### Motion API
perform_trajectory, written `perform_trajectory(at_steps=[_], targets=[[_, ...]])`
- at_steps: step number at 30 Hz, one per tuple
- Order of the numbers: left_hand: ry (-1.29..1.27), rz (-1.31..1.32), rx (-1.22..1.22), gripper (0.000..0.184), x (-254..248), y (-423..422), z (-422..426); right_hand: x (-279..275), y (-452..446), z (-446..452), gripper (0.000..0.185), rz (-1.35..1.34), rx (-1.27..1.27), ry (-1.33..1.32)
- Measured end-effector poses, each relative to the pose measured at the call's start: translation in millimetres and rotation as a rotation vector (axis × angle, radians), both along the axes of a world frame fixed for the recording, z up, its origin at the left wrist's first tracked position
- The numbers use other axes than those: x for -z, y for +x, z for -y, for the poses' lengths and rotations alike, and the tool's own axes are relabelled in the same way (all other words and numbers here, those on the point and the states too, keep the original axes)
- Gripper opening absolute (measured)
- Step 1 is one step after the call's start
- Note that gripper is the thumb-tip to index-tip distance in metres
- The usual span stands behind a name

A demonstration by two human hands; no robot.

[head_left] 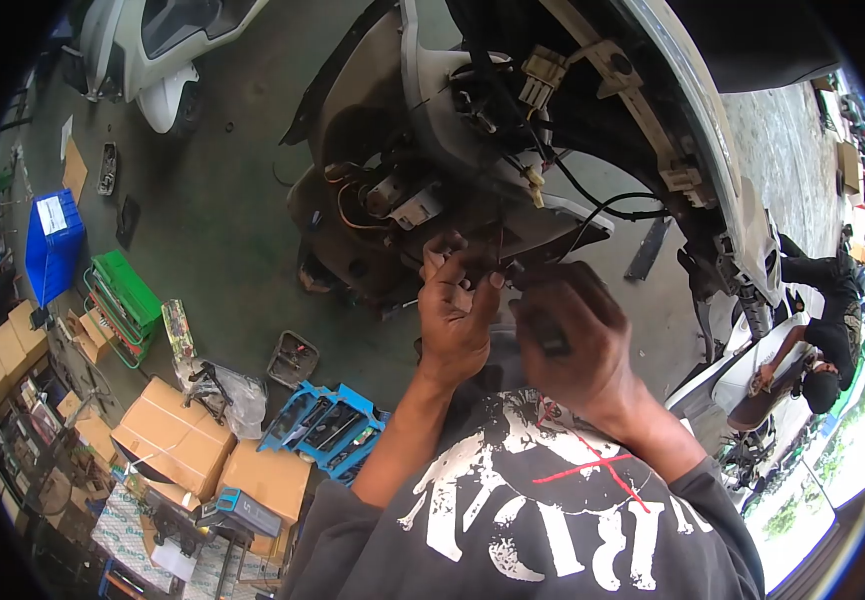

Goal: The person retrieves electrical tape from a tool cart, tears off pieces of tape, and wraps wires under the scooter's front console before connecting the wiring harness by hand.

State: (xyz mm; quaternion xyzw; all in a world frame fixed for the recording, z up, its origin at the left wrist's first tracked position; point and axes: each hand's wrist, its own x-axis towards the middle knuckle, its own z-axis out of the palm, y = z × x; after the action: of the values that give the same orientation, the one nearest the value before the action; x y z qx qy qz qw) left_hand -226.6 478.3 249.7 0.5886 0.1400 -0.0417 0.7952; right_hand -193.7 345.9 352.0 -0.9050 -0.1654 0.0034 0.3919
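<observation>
My left hand (456, 325) is closed in a pinch just below the opened front of a motor scooter. A thin wire comes down to its fingertips, but what they grip is too small to name. Beside it, my right hand (578, 340) is curled shut around a dark object (551, 335), mostly hidden by the fingers. Above the hands are a silver metal part (415, 208) with orange-brown wires and the scooter's light body panel (433, 85). A cream connector (543, 75) and a smaller yellowish connector (534, 187) hang on wires from the dark frame.
Lower left are a blue toolbox (325, 430), a cardboard box (175, 435), a metal tray (294, 358), a green crate (125, 295) and a blue bin (54, 245). A white scooter (158, 60) stands upper left. At right, another person (828, 320) works by a scooter.
</observation>
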Motion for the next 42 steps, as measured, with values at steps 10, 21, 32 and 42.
perform_trajectory(at_steps=[10,21,32,42], targets=[[0.148,-0.022,-0.075,0.013,-4.6,0.3,-0.7,-9.2,-15.9,-3.8,0.026,0.28,0.007,-0.048],[0.223,0.023,-0.031,0.015,-5.4,3.9,-4.6,22.7,-15.7,-7.1,0.027,-0.024,0.091,0.06],[-0.038,0.052,-0.024,0.02,-10.8,-0.5,-10.0,30.8,-6.6,-6.8,0.016,-0.102,0.273,0.122],[0.148,0.128,0.023,0.021,1.5,6.7,-11.3,26.3,-4.1,-4.2,0.016,-0.203,0.259,0.143]])
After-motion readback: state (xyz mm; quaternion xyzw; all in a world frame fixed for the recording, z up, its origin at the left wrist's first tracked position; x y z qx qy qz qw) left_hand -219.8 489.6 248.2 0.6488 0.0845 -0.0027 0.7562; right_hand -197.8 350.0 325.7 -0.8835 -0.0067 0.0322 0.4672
